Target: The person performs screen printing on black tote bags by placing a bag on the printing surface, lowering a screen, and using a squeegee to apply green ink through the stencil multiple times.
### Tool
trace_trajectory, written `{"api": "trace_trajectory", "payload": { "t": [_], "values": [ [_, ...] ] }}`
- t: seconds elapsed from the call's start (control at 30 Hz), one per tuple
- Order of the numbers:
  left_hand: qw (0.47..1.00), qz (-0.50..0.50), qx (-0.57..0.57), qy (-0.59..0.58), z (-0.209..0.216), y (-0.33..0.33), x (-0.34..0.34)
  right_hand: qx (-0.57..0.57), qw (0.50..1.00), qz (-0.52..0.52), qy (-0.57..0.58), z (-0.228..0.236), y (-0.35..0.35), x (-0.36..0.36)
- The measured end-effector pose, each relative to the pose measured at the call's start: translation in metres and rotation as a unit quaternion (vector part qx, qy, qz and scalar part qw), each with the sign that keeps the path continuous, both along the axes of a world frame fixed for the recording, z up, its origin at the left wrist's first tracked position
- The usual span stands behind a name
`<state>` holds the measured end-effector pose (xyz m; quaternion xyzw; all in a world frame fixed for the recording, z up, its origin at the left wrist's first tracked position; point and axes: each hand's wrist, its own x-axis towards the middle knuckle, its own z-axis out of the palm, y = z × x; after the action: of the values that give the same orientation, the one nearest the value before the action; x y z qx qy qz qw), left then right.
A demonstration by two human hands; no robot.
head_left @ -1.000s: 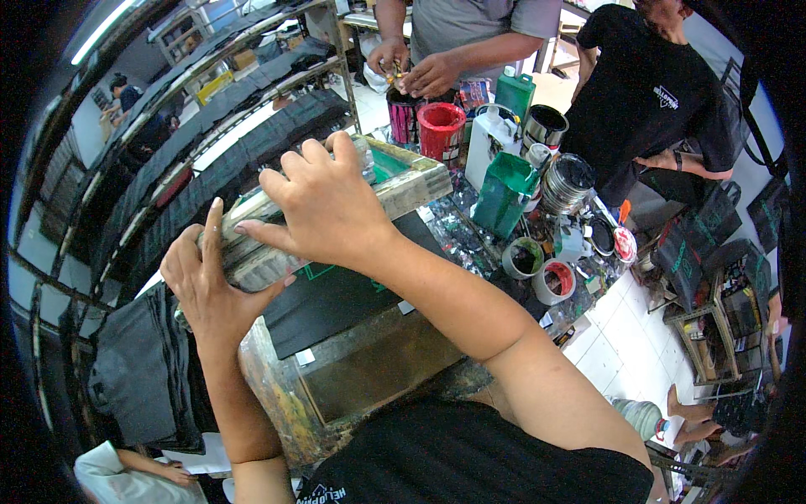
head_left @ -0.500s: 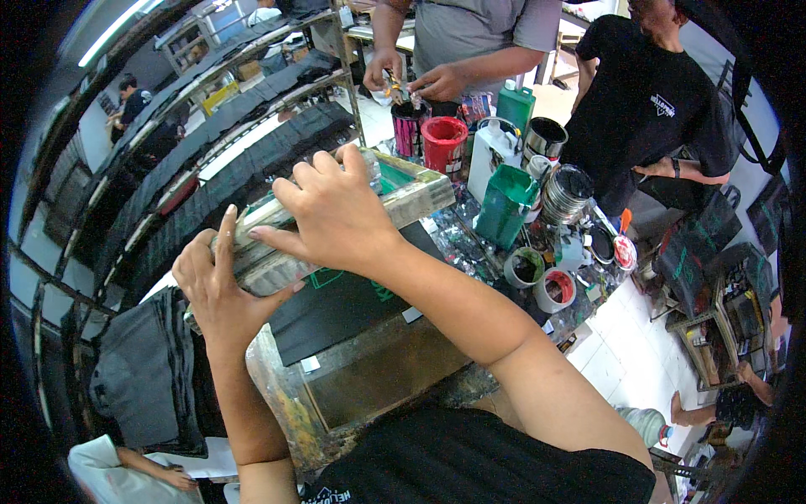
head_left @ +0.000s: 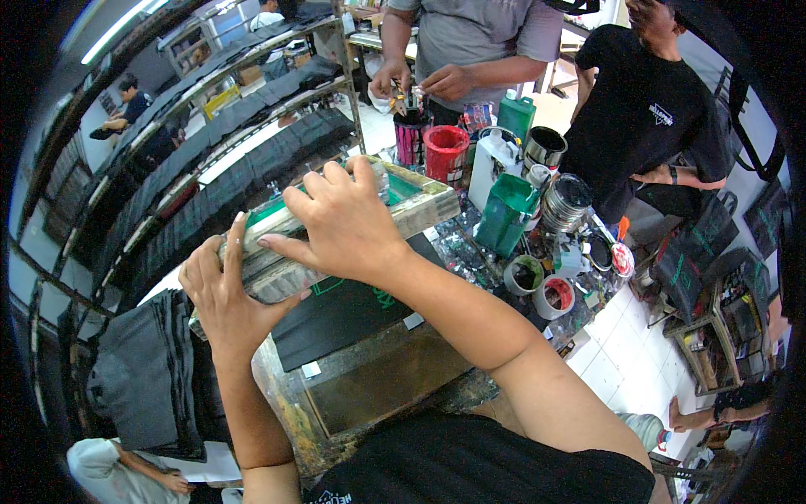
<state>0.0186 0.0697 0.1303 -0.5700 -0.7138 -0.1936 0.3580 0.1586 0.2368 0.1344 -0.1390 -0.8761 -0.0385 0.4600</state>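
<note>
Over the last second my view slides a little, so the wooden frame (head_left: 417,215) sits slightly lower and further right, at ten o'clock from centre. Both hands keep much the same hold. More green (head_left: 267,207) shows inside the frame towards its ten o'clock side, and the green marking (head_left: 384,298) on the black cloth (head_left: 336,329), at seven to eight o'clock, is partly exposed. I take that to mean the near rail is raised above the cloth; whether the far rail touches anything, I can't tell.

At nine o'clock, my left hand (head_left: 220,290) has its thumb and fingers wide apart, clamped around the frame's end, thumb against the near rail. My right hand (head_left: 353,228), at ten o'clock, lies across the frame, thumb stretched along the rail and fingers curled beyond it; what they close on is hidden. The red pot (head_left: 445,149) stands at one o'clock.
</note>
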Motion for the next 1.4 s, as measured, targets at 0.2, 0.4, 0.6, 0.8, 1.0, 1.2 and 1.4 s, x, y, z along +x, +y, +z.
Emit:
{"api": "trace_trajectory", "payload": {
  "t": [0.2, 0.4, 0.6, 0.8, 1.0, 1.2, 1.4],
  "values": [
    [1.0, 0.006, -0.004, -0.005, -0.001, -0.001, 0.0, 0.003, 1.0, 0.0, 0.0, 0.0, -0.001, 0.001],
    [1.0, 0.012, -0.008, -0.006, 0.0, -0.001, 0.0, 0.0, 1.0, 0.006, 0.007, 0.0, 0.0, 0.0],
    [1.0, 0.007, -0.003, -0.008, -0.002, -0.001, 0.0, -0.001, 1.0, 0.003, 0.002, 0.0, -0.002, 0.002],
    [1.0, -0.004, 0.002, -0.011, -0.001, -0.001, 0.0, 0.001, 1.0, 0.002, 0.002, 0.0, -0.002, 0.001],
    [1.0, -0.012, 0.006, -0.016, -0.001, 0.005, 0.001, 0.007, 1.0, -0.011, 0.002, -0.002, 0.002, 0.002],
    [1.0, -0.007, -0.004, 0.0, 0.003, 0.001, -0.006, 0.017, 1.0, -0.018, -0.003, 0.002, 0.001, -0.006],
    [0.997, -0.002, 0.048, 0.059, 0.01, -0.005, -0.004, 0.051, 0.998, -0.032, -0.013, 0.009, 0.009, -0.018]
  ]
}}
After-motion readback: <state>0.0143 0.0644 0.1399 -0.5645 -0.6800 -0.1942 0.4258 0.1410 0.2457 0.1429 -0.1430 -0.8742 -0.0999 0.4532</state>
